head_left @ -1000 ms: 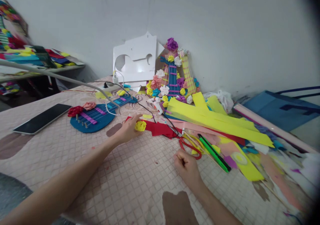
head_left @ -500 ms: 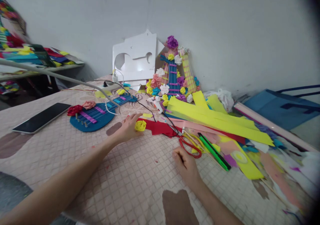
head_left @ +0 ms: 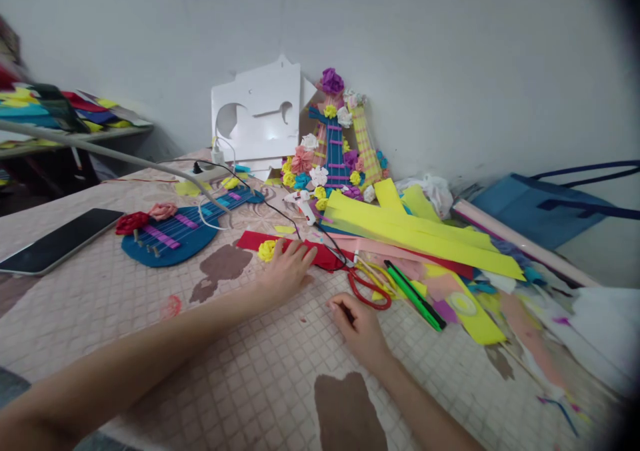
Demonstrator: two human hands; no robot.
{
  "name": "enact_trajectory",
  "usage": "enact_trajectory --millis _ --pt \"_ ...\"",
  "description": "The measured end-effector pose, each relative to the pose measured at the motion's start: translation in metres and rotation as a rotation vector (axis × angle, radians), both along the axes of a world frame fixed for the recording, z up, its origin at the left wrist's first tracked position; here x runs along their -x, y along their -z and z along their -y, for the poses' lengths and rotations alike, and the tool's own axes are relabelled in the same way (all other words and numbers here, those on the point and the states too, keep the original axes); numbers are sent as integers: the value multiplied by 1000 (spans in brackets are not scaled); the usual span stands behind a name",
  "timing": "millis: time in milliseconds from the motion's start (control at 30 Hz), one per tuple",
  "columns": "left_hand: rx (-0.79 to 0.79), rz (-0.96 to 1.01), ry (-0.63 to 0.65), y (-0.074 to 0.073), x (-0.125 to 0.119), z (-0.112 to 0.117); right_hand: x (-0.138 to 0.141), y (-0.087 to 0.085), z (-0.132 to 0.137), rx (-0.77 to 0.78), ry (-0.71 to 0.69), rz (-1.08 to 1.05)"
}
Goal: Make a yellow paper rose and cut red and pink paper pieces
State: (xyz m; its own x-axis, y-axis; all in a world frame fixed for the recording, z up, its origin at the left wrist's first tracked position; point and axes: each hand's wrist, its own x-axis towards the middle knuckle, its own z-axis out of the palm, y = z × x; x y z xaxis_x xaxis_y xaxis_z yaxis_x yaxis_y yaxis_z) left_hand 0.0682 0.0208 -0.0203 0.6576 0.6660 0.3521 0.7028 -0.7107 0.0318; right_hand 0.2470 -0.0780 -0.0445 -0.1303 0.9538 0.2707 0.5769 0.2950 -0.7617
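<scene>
At 10 o'clock from the half-clenched right hand (head_left: 357, 325), the left hand (head_left: 286, 271) lay open-fingered over a red paper strip (head_left: 324, 260), beside a yellow paper rosette (head_left: 267, 251); beige checked tablecloth (head_left: 250, 374) spread below, grey wall (head_left: 460, 71) at 12.

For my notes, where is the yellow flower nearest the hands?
In the head view's left half, the yellow flower lies by the red strip, left of the left hand.

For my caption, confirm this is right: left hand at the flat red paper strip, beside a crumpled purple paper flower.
Wrong colour: the head view shows a crumpled yellow paper flower, not purple, beside the left hand; the rest stands.
</scene>
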Motion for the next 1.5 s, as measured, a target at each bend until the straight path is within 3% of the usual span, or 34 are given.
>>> enact_trajectory --millis 400,667,933,1167,1367,1500 --pt "-42 -22 30 -4 -3 -12 2 -5 0 0 18 -16" --pt "-15 -32 56 3 -1 -19 2 -5 1 3 9 -26" --pt "-15 49 92 -8 10 -10 2 -6 0 -3 15 -32" --pt "121 101 189 5 19 10 2 -5 1 17 33 -89" --pt "255 203 341 3 19 16 -7 6 -6 22 255 -278" --pt "323 305 289 3 21 16 -10 11 -10 14 255 -250"
